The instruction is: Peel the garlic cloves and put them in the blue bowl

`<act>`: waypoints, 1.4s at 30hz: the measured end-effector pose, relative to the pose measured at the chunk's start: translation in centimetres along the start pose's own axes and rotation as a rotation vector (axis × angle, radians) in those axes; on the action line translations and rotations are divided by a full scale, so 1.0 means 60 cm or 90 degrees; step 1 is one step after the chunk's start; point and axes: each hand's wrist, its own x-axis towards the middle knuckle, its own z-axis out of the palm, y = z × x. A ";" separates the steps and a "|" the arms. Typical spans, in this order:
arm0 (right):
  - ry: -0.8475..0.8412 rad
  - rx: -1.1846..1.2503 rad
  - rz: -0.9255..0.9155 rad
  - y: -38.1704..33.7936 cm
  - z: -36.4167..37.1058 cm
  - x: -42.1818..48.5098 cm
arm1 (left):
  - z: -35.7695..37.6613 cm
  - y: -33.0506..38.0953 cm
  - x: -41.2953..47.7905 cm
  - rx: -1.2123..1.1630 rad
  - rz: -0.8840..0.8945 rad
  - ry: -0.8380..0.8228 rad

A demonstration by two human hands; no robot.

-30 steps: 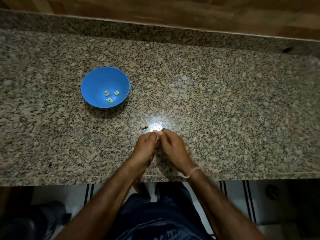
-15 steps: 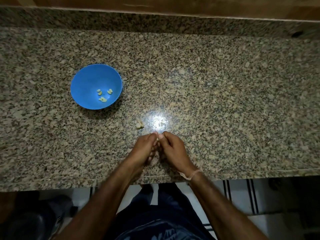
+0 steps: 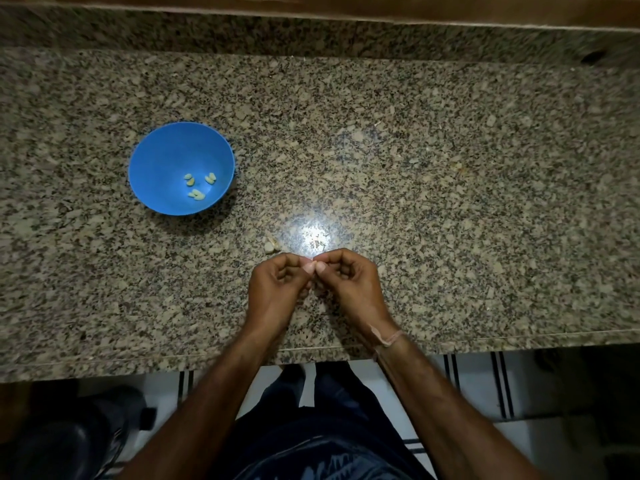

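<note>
Granite counter (image 3: pixel 450 202), speckled grey and tan, filled the upper three quarters of the frame; a raised granite ledge (image 3: pixel 311 32) ran along its far edge, with a wooden strip (image 3: pixel 346 5) at the very top

Blue bowl (image 3: pixel 162 157): upright on the counter, left of centre, well apart from both hands. Inside, low on its right wall, lay a small cluster of pale yellow peeled cloves (image 3: pixel 197 194), about five, some touching one another

Loose garlic (image 3: pixel 270 244): one or two pale pieces on the counter, just above the left hand and just left of a bright glare spot (image 3: pixel 313 235). Whether they were skinned could not be told

Left hand (image 3: pixel 277 289) and right hand (image 3: pixel 353 289): both at frame centre, near the counter's front edge, backs up, fingers curled inward. The thumb and forefinger tips (image 3: pixel 321 268) of the two hands met at one point and pinched a small pale piece (image 3: pixel 313 264) between them. The piece was mostly hidden by the fingertips; its shape and whether skin remained on it could not be told. The other fingers were tucked under the palms

A thin pale band (image 3: pixel 389 337) circled the right wrist. Both forearms ran down to the lower frame edge

Below the counter edge: dark trousers (image 3: pixel 329 427) at bottom centre, and white floor tiles (image 3: pixel 467 386) with dark stripes to the right
</note>
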 end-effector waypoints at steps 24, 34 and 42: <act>0.032 0.053 0.004 0.013 0.006 -0.027 | -0.013 -0.010 -0.023 0.097 0.116 0.005; 0.013 0.030 -0.015 0.017 0.007 -0.033 | -0.015 -0.020 -0.021 0.105 0.099 0.003; 0.014 0.037 -0.006 0.028 0.009 -0.029 | -0.018 -0.013 -0.022 0.104 0.097 -0.010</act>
